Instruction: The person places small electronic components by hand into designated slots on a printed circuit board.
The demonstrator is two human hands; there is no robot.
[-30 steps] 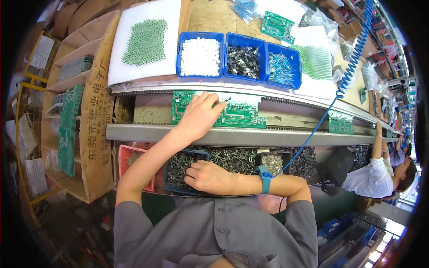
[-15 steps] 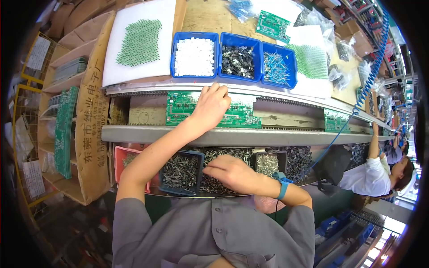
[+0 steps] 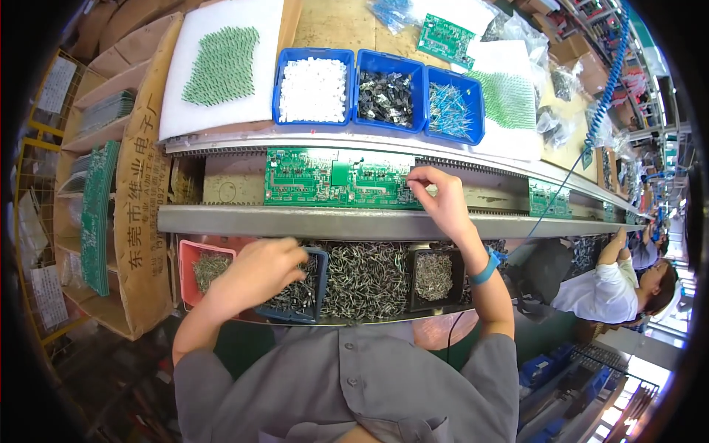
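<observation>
A long green circuit board [image 3: 341,176] lies in the conveyor track in front of me. At its right end is my right hand [image 3: 440,198], thumb and forefinger pinched together by the board's edge; whatever they grip is too small to make out. My left hand [image 3: 264,273] hangs over the dark blue bin [image 3: 319,292] of small dark leaded components, its curled fingers smeared by motion. A large heap of leaded components [image 3: 367,280] fills the space right of that bin. Left of it stands a pink bin [image 3: 190,277] holding thin metal parts.
Behind the track stand blue bins of white connectors [image 3: 312,90], black parts [image 3: 385,100] and blue components [image 3: 449,111]. A black bin [image 3: 433,277] is near my right forearm. A cardboard box [image 3: 144,221] with boards stands left. A coiled blue hose [image 3: 609,81] hangs right, near a co-worker [image 3: 620,288].
My left hand has drawn back from the board to the dark blue bin. My right hand has moved from the component heap up to the board's right end.
</observation>
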